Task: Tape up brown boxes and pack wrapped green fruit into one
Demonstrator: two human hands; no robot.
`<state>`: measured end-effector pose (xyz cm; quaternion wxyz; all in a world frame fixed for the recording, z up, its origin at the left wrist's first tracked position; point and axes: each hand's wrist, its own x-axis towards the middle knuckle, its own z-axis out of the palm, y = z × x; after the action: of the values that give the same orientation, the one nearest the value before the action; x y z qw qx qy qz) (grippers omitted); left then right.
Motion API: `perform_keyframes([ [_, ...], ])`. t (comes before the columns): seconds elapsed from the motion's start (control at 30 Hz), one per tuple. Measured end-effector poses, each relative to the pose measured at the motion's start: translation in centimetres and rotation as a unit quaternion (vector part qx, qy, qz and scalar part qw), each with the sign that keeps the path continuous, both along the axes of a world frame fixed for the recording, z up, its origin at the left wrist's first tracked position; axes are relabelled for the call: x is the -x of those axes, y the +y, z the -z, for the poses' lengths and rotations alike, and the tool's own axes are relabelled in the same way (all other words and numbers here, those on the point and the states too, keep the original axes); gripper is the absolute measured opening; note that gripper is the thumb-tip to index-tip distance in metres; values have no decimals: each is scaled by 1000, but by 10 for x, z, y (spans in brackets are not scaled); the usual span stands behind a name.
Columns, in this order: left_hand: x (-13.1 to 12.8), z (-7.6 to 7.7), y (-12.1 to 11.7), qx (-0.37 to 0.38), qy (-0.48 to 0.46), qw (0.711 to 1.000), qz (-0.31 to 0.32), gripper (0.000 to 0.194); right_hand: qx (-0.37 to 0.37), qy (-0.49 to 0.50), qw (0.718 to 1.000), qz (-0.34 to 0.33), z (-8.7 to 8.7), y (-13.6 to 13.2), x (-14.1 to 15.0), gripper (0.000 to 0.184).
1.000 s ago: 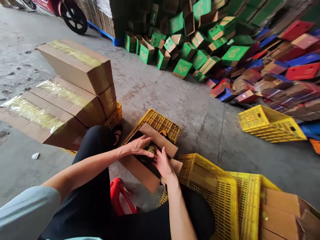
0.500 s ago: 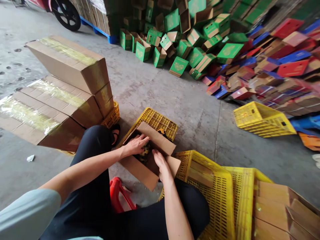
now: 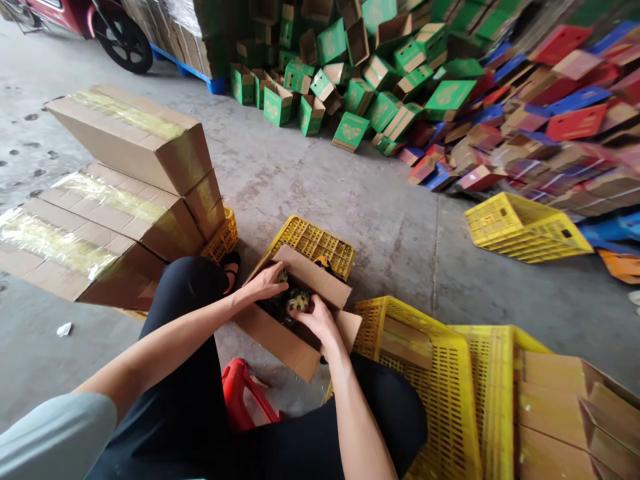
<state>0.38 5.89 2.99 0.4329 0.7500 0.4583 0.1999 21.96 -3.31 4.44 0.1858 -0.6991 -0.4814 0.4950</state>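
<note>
An open cardboard box (image 3: 277,340) with its flaps spread sits between my knees, on an upturned yellow crate (image 3: 320,243). Inside lie dark, mottled yellowish lumps whose kind I cannot make out. My left hand (image 3: 265,285) reaches in over the box's left end, thumb and fingers curved around one mottled lump (image 3: 283,275). Reaching in from the right, my right hand (image 3: 320,321) has its thumb and fingers about another yellow-and-dark lump (image 3: 299,302). My fingertips are partly hidden in the box.
Taped cartons (image 3: 130,140) are stacked at my left. Yellow crates (image 3: 445,373) holding cardboard stand by my right knee. A red stool (image 3: 240,393) is below the box. Another yellow crate (image 3: 520,227) lies farther right, before heaps of green boxes (image 3: 350,130) and red-and-blue boxes (image 3: 575,127).
My left hand has shifted slightly left and up within the box. My right hand has moved left, onto a mottled lump. The view has turned slightly.
</note>
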Motion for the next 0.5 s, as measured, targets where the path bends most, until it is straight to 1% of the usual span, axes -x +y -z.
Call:
perform_keyframes([
  [0.03,1,-1,0,8,-1,1000,-3,61,1,-83,996,-33,-9,-1,-7,53],
  [0.07,1,-3,0,17,-4,1000,-4,60,14,-157,985,-64,-16,-4,-13,52],
  [0.1,1,-4,0,26,-9,1000,-2,59,27,-216,971,-94,-22,-7,-17,48],
  [0.13,1,-6,-1,37,-17,999,3,58,32,-256,958,-124,-27,-11,-20,46],
  [0.2,0,-10,-4,67,-36,997,10,57,11,-282,942,-183,-31,-18,-21,50],
  [0.27,-4,-14,-10,121,-62,991,16,56,-26,-266,940,-212,-30,-20,-17,54],
  [0.33,-10,-18,-17,214,-100,971,32,57,-45,-238,952,-187,-28,-16,-12,53],
  [0.4,-17,-19,-22,311,-144,937,74,59,-49,-204,968,-138,-28,-9,-8,53],
  [0.43,-20,-18,-22,339,-160,922,95,60,-50,-187,974,-116,-28,-6,-6,54],
  [0.47,-22,-17,-20,342,-171,918,109,60,-55,-171,979,-101,-29,-3,-4,54],
  [0.5,-22,-14,-17,318,-170,926,111,58,-67,-158,981,-95,-29,-1,-2,54],
])
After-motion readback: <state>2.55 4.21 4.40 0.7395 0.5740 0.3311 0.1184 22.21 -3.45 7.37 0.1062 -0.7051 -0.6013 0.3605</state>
